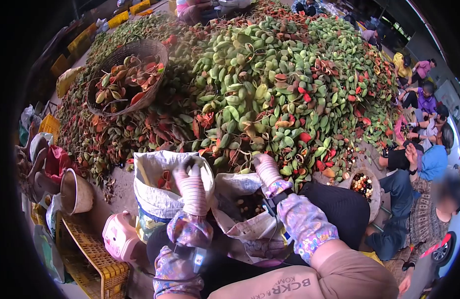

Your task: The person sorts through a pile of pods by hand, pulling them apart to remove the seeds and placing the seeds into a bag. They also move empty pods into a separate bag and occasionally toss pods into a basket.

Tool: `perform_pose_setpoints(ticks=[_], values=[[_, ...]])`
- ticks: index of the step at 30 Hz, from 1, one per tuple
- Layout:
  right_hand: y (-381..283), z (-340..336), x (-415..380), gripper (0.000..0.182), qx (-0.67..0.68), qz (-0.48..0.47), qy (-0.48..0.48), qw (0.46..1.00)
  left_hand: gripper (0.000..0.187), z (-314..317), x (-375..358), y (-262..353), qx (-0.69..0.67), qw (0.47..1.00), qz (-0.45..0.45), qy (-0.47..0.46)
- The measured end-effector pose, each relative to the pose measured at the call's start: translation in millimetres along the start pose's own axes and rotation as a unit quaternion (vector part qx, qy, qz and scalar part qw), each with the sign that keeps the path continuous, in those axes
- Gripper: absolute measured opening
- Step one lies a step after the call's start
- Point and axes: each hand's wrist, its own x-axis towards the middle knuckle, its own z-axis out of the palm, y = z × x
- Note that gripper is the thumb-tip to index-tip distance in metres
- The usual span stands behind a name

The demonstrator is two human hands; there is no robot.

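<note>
My left hand (191,187), in a striped glove with dark fingertips, is over the right side of an open white sack (149,192) with red husks inside. Its fingers are blurred, and anything in them cannot be made out. My right hand (266,169), in a similar glove, reaches the near edge of a big pile of green and red pods (235,99). Its fingertips blend into the pods, so its grip is unclear. Between my arms, a second open sack (235,224) holds dark and pale seeds (250,205).
A wicker basket (157,79) of opened pods rests on the pile. At left are a tan bucket (76,192), a pink stool (121,236) and a yellow crate (93,244). A person (424,199) sits at right beside a basin of seeds (362,184). More people sit farther back.
</note>
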Motion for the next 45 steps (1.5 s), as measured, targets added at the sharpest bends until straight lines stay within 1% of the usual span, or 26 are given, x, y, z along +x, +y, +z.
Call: perform_pose_setpoints(ticks=[1,2,3,4,6,10,11,12,13,16,18,20,22,24,25,27,28,30,32,34,37,38,40,42,44,45], values=[[1,4,7,0.019,0.001,-0.002,-0.001,1.000,0.035,-9,5,2,0.150,0.984,0.066,0.074],[12,17,18,0.024,-0.060,0.034,-0.075,0.995,0.035,-10,9,17,0.069,0.993,0.003,0.097],[25,30,30,0.030,-0.121,0.070,-0.146,0.979,0.035,-13,9,25,0.054,0.993,0.021,0.101],[48,49,22,0.041,-0.054,0.048,-0.193,0.979,0.034,-14,9,28,0.039,0.993,0.038,0.107],[23,50,4,0.046,-0.210,0.048,-0.243,0.946,0.033,-13,9,17,0.076,0.994,0.053,0.063],[47,92,3,0.043,-0.233,0.030,-0.242,0.941,0.027,3,4,-10,-0.044,0.996,0.031,-0.077],[34,76,-9,0.036,-0.218,-0.003,-0.171,0.961,0.028,8,-1,-3,-0.079,0.992,-0.046,-0.091],[29,68,-13,0.036,-0.221,-0.004,-0.170,0.960,0.029,10,-6,3,-0.113,0.980,-0.123,-0.104],[23,59,-16,0.032,-0.191,-0.037,-0.142,0.971,0.029,11,-6,-11,-0.094,0.980,-0.121,-0.125],[5,33,-34,0.022,-0.136,-0.115,-0.086,0.980,0.027,9,-18,-1,-0.127,0.932,-0.289,-0.181],[-8,17,-46,0.018,-0.153,-0.191,-0.011,0.970,0.033,14,-26,-35,-0.134,0.916,-0.306,-0.220],[-36,-13,-63,0.015,-0.065,-0.243,0.044,0.967,0.046,24,-38,-52,-0.208,0.816,-0.482,-0.242],[-63,-37,-75,0.015,0.016,-0.262,0.090,0.961,0.070,29,-50,-53,-0.225,0.750,-0.546,-0.299],[-84,-55,-85,0.016,0.073,-0.270,0.089,0.956,0.067,28,-66,-3,-0.256,0.767,-0.501,-0.309],[-91,-62,-90,0.018,0.131,-0.273,0.088,0.949,0.067,28,-68,-3,-0.256,0.768,-0.498,-0.312],[-98,-68,-102,0.019,0.190,-0.243,0.031,0.951,0.056,29,-69,-6,-0.365,0.748,-0.383,-0.401],[-101,-71,-109,0.020,0.231,-0.213,-0.001,0.950,0.044,28,-68,-9,-0.367,0.748,-0.392,-0.390],[-105,-71,-116,0.018,0.183,-0.179,0.056,0.965,0.036,20,-68,-1,-0.311,0.782,-0.346,-0.415],[-102,-63,-119,0.017,0.439,-0.012,-0.041,0.897,0.032,19,-76,5,-0.328,0.779,-0.331,-0.418],[-101,-72,-125,0.016,0.408,0.046,-0.068,0.910,0.028,16,-84,11,-0.343,0.777,-0.320,-0.421],[-95,-71,-128,0.028,0.362,0.177,-0.067,0.913,0.025,14,-92,5,-0.223,0.842,-0.216,-0.441],[-88,-67,-127,0.028,0.365,0.177,-0.065,0.912,0.025,13,-95,8,-0.220,0.842,-0.215,-0.443],[-70,-55,-125,0.026,0.527,0.180,-0.067,0.828,0.036,10,-102,17,-0.154,0.831,-0.207,-0.493],[-38,-30,-118,0.023,0.513,0.164,-0.090,0.838,0.035,19,-106,-5,-0.146,0.844,-0.185,-0.482],[-35,-27,-119,0.020,0.492,0.105,-0.104,0.858,0.036,24,-102,-18,-0.125,0.852,-0.253,-0.440],[-38,-26,-121,0.021,0.586,0.057,-0.120,0.799,0.040,23,-98,-21,-0.127,0.853,-0.281,-0.422]])
